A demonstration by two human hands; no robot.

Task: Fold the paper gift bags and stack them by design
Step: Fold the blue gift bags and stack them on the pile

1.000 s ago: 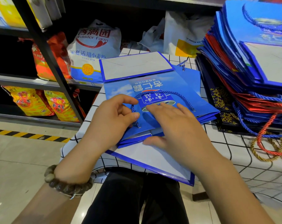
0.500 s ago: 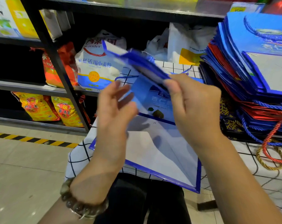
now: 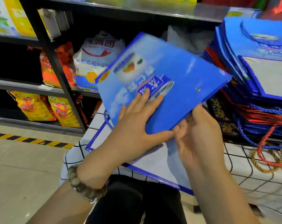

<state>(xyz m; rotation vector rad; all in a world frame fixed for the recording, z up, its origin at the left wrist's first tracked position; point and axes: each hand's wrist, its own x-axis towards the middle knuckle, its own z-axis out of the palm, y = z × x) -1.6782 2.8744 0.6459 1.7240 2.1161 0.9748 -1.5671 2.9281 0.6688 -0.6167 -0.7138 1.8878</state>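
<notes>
Fingers [image 3: 144,98] of the left hand [image 3: 137,125] lay straight and spread, pressed flat on the printed face of the blue gift bag [image 3: 185,75]; they enclosed nothing. Right hand [image 3: 200,139] pinched the bag's near lower edge, its fingers [image 3: 180,128] curled under that edge. Bag was flattened and held tilted in the air above the bench [image 3: 75,152], clear of the checked cloth, somewhat blurred. Directly beneath it a white-faced bag with blue border [image 3: 153,159] lay flat on the bench.

Judgement: folding of this bag looked done or nearly so; the step in hand was taking it to a pile. Next move calls for matching its print to the right pile and setting it down square, without shifting what lies below.

Surroundings: tall stack of folded bags [image 3: 230,46] at right, blue on top, red and dark ones lower, edges fanned out. Cord handles [image 3: 266,152] in red, gold and blue spilled from it onto the bench and could snag a bag set there. Shelf [image 3: 24,84] behind held a flour sack [image 3: 95,62] and yellow sacks [image 3: 35,107].
</notes>
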